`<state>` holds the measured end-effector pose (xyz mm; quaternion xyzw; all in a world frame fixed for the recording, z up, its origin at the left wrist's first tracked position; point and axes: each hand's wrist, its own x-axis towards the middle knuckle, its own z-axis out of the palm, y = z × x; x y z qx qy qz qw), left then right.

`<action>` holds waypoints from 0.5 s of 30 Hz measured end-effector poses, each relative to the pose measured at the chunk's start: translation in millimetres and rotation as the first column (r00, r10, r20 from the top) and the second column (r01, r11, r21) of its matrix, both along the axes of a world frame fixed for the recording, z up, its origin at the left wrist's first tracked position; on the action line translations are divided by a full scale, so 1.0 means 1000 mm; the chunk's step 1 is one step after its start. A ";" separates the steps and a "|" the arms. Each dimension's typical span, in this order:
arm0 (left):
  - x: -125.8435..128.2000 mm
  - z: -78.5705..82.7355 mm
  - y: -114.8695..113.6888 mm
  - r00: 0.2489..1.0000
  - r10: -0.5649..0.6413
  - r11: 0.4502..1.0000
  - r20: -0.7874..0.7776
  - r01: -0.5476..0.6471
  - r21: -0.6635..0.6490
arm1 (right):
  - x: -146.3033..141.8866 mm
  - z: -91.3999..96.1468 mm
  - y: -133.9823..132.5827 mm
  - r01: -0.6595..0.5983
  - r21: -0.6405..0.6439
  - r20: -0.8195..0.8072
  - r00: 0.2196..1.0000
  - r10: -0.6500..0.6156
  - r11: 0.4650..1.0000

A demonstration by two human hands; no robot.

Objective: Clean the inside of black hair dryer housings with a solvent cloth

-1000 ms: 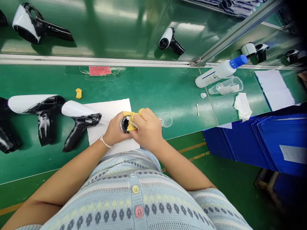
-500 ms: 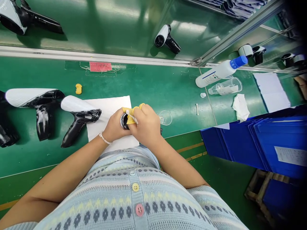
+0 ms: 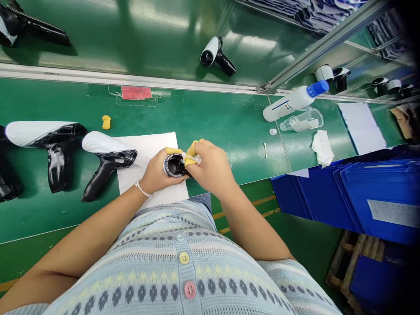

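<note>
My left hand [image 3: 156,173] is wrapped round a black hair dryer housing [image 3: 175,166], its round, ringed opening facing up at me. Most of the housing is hidden under both hands. Between the fingertips of my right hand [image 3: 215,168] is a white cotton swab [image 3: 190,159], pinched just right of the opening's rim. Yellow finger cots [image 3: 196,146] cover fingertips on both hands. Under my left hand lies a white sheet of paper [image 3: 151,142]. Left of it rests a white and black hair dryer housing [image 3: 110,159], its nose over the paper.
Another housing [image 3: 49,133] lies farther left, near a loose yellow finger cot [image 3: 106,122]. To the right are a blue-capped bottle [image 3: 292,104], a clear plastic cup [image 3: 305,122], a loose cotton swab [image 3: 265,150] and a crumpled tissue [image 3: 323,148]. Blue bins [image 3: 377,192] stand beyond the bench edge.
My right hand has moved right, away from the housing's opening, with the swab. The opening now shows more fully. My left hand stays about where it was.
</note>
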<state>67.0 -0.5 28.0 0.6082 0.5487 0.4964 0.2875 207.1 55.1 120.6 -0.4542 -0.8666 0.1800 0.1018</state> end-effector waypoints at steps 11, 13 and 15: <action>0.003 0.005 0.000 1.000 0.004 1.000 0.026 -0.004 -0.001 | 0.013 -0.009 -0.019 -0.051 0.238 -0.051 0.997 0.064 0.970; 0.003 0.003 0.000 1.000 0.020 1.000 0.010 -0.020 0.003 | 0.008 -0.009 -0.017 -0.052 0.259 -0.018 0.998 0.059 0.965; 0.003 0.001 0.000 0.999 0.033 0.999 -0.001 -0.033 0.014 | 0.004 -0.008 -0.016 -0.059 0.284 0.023 0.998 0.054 0.957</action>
